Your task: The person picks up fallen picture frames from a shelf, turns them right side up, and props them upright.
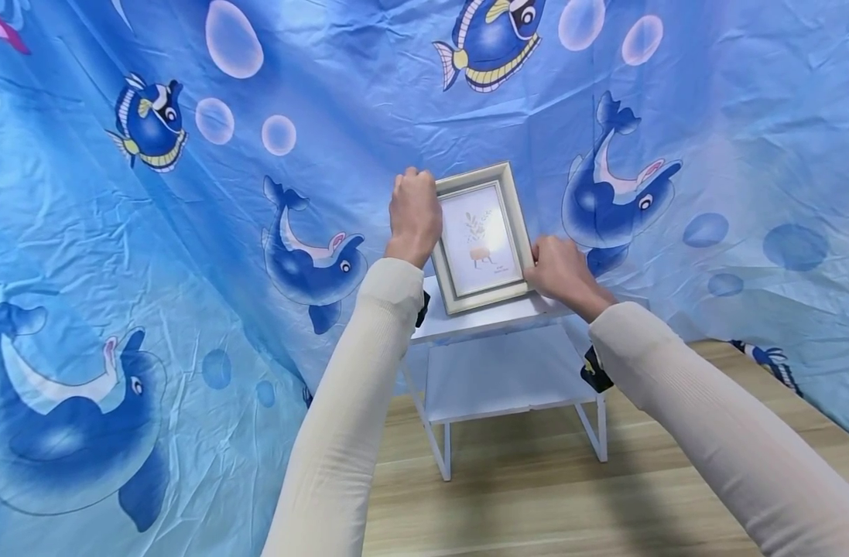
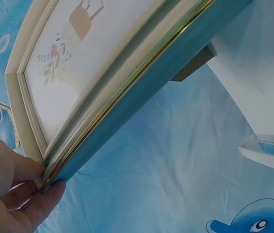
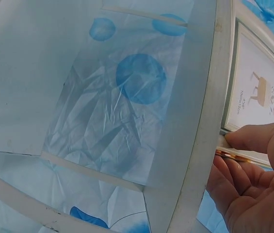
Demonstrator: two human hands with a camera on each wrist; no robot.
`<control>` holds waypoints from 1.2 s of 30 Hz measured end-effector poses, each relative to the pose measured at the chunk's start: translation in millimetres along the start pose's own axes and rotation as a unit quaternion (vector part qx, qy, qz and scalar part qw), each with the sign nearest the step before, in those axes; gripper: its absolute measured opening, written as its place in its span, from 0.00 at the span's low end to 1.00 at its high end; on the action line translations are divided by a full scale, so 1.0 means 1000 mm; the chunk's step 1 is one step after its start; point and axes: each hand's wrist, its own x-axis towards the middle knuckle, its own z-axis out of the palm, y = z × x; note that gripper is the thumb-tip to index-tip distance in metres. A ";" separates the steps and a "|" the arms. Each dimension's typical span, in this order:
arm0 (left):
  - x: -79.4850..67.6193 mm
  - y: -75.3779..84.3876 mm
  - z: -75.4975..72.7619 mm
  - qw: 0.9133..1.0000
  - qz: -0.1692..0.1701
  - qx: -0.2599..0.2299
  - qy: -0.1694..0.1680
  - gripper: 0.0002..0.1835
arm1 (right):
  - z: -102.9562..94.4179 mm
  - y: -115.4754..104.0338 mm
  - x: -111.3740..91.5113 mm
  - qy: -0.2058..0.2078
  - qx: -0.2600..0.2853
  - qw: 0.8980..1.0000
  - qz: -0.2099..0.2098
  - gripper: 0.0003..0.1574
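Note:
A cream picture frame with a printed plant in a legged pot stands tilted over the top of a small white table. My left hand grips its upper left corner. In the left wrist view, the left thumb and fingers pinch the frame's edge, and a dark support piece juts out behind it. Low on the right side, my right hand pinches the frame between thumb and curled fingers, as the right wrist view shows of that hand. Whether the bottom edge touches the tabletop I cannot tell.
The white two-tier table has a lower shelf and metal legs on a wood-look floor. Behind and to both sides hangs a blue curtain printed with fish, dolphins and bubbles, close to the table's back.

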 end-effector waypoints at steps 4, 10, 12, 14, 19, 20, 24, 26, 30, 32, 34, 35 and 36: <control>-0.001 -0.001 -0.001 1.000 -0.003 -0.001 -0.003 0.14 | 0.001 -0.002 0.000 0.003 -0.001 1.000 -0.003 0.07; -0.002 0.001 0.002 1.000 -0.004 0.001 -0.024 0.15 | 0.003 -0.003 -0.006 -0.007 -0.002 1.000 0.005 0.09; -0.002 0.001 0.003 1.000 -0.005 0.002 -0.026 0.15 | 0.003 -0.003 -0.007 -0.008 -0.007 1.000 0.007 0.10; -0.001 0.001 0.004 1.000 -0.005 0.003 -0.026 0.15 | 0.002 -0.004 -0.007 -0.011 -0.007 1.000 0.010 0.08; 0.001 -0.002 0.002 1.000 -0.005 0.005 -0.023 0.15 | 0.000 -0.008 -0.005 -0.021 -0.006 1.000 0.016 0.05; 0.001 -0.003 0.001 1.000 -0.006 0.006 -0.023 0.15 | 0.000 -0.009 -0.005 -0.022 -0.006 1.000 0.017 0.05; 0.002 -0.001 -0.001 1.000 -0.005 0.011 -0.023 0.15 | -0.002 -0.008 -0.005 -0.022 -0.003 1.000 0.017 0.04; 0.003 -0.001 -0.001 1.000 -0.004 0.013 -0.023 0.15 | -0.002 -0.007 -0.005 -0.019 -0.003 1.000 0.016 0.04; 0.004 -0.001 -0.001 1.000 -0.004 0.008 -0.023 0.15 | -0.002 -0.006 -0.004 -0.015 -0.002 1.000 0.015 0.05; 0.004 -0.001 -0.001 1.000 -0.007 0.005 -0.025 0.15 | -0.002 -0.005 -0.004 -0.016 0.000 1.000 0.015 0.05; 0.004 -0.002 0.000 1.000 -0.011 0.002 -0.028 0.15 | -0.001 -0.005 -0.004 -0.018 0.002 1.000 0.015 0.06; 0.003 -0.002 0.000 1.000 -0.011 0.001 -0.027 0.15 | -0.001 -0.005 -0.004 -0.019 0.003 1.000 0.014 0.06; 0.003 -0.003 0.000 1.000 -0.010 0.001 -0.028 0.15 | -0.001 -0.005 -0.004 -0.019 0.003 1.000 0.014 0.06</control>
